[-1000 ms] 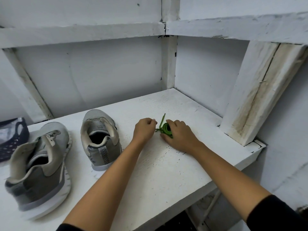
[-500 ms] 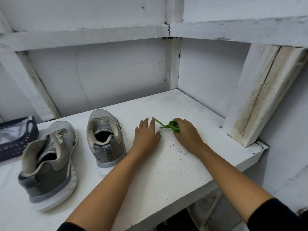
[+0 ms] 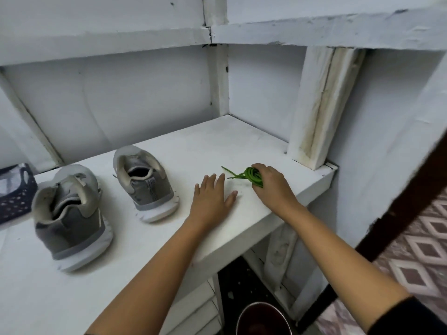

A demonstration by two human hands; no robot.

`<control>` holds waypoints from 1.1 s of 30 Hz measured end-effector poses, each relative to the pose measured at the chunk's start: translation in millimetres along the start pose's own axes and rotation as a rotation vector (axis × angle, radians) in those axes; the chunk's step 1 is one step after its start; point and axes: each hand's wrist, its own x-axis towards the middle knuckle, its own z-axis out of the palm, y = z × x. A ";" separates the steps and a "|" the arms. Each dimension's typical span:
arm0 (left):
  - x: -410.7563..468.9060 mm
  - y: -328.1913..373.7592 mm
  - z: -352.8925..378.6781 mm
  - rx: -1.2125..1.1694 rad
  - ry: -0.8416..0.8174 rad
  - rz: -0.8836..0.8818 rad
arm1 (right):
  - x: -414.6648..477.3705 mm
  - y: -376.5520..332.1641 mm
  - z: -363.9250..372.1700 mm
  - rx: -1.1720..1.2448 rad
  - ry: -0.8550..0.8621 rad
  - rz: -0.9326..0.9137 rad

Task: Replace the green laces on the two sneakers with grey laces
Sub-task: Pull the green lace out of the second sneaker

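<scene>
Since a second ago the left hand (image 3: pixel 212 197) has released and flattened, fingers apart, on the white painted shelf (image 3: pixel 217 141). The right hand (image 3: pixel 273 187) keeps its grip clamped on the coiled green cord laces (image 3: pixel 252 177). Both grey mesh sneakers (image 3: pixel 147 184) stand laceless to the left, so removal looks done. The next move calls for setting the coil down and fetching grey laces, none of them visible.

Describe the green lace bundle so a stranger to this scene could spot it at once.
Find the white shelf and go to its right end, near the stained post. There the right hand grips a coiled bundle of green laces, loose ends trailing toward the left hand. It is the only bright green thing; the two sneakers are grey.
</scene>
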 end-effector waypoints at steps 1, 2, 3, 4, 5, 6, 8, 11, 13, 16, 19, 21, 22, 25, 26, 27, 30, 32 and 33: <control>-11.7 5.2 1.2 -0.017 0.009 0.028 | -14.2 -0.5 -2.8 -0.009 0.006 0.014; -22.5 10.7 1.5 -0.030 0.020 0.055 | -27.2 -1.2 -5.9 -0.014 0.010 0.028; -34.3 16.4 1.5 -0.033 0.025 0.083 | -41.4 -1.6 -8.7 -0.012 0.015 0.043; -43.6 20.9 2.0 -0.028 0.028 0.106 | -53.7 -1.8 -10.7 -0.008 0.019 0.057; -54.0 25.4 2.7 -0.021 0.031 0.131 | -67.3 -2.2 -11.9 -0.003 0.022 0.072; -67.1 30.3 4.0 -0.010 0.035 0.156 | -83.9 -2.7 -14.0 0.000 0.025 0.084; -88.7 39.1 9.1 -0.001 0.055 0.203 | -109.9 -1.3 -16.3 0.002 0.042 0.091; -125.4 51.5 20.8 -0.049 0.053 0.294 | -150.7 3.2 -18.8 0.011 0.064 0.114; -147.2 55.3 35.2 -0.060 0.084 0.357 | -172.7 7.8 -16.9 -0.004 0.051 0.139; -172.0 56.4 61.2 -0.043 0.019 0.344 | -199.6 20.1 -9.5 -0.023 0.033 0.166; -179.3 46.7 89.6 -0.012 -0.148 0.273 | -214.9 36.0 1.0 -0.019 0.026 0.195; -177.1 41.9 103.3 0.028 -0.193 0.243 | -218.4 48.9 10.5 -0.014 0.015 0.214; -175.3 41.3 113.6 0.028 -0.226 0.219 | -219.2 59.4 18.3 -0.005 0.004 0.229; -172.8 34.3 135.0 0.047 -0.314 0.166 | -223.1 76.6 37.6 0.011 -0.043 0.254; -170.9 32.8 145.7 0.059 -0.345 0.158 | -223.7 85.1 46.8 0.018 -0.062 0.264; -168.9 30.9 157.7 0.057 -0.377 0.144 | -224.4 94.1 56.7 0.029 -0.081 0.275; -163.2 25.8 190.7 0.054 -0.444 0.102 | -226.9 120.3 87.9 0.073 -0.144 0.304; -161.5 23.7 213.1 0.066 -0.461 0.085 | -232.0 138.7 110.3 0.085 -0.203 0.325; -161.4 22.2 221.4 0.073 -0.467 0.076 | -235.2 145.2 119.0 0.084 -0.230 0.335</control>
